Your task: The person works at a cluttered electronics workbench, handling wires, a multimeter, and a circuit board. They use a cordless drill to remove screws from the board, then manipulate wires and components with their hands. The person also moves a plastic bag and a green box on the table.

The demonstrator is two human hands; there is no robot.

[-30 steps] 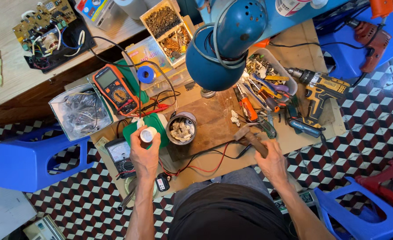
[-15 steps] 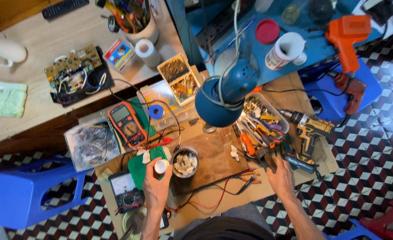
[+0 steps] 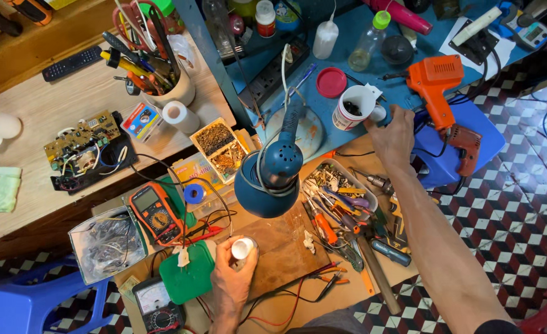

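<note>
White-capped cylinder (image 3: 242, 248) is in the left hand (image 3: 233, 278), low at the near edge of the wooden worktop; fingers wrapped round its body, white end facing up; what kind of part it is, can't tell. Green pad (image 3: 190, 278) lies just left of that hand; orange multimeter (image 3: 156, 213) further up-left, its leads trailing across the board. Wooden board (image 3: 279, 247) sits just right of the hand; nothing on it under the cylinder. Blue lamp head (image 3: 270, 182) hangs over the middle and hides part of the board. Tool tray (image 3: 338, 198) to the right is full of pliers and screwdrivers; neither hand is in it. White cup (image 3: 354, 106) stands upright on the blue worktop (image 3: 372, 68), dark bits inside; red lid (image 3: 331, 82) just beside it. Right hand (image 3: 392, 137) is stretched out to the cup's right side, fingers curled and touching at the handle; whether they have closed on it, can't tell. Orange drill (image 3: 434, 80) lies near, right of the hand, untouched. Status as I read it: cylinder picked up and held; cup reached but not lifted; both things well apart.
</note>
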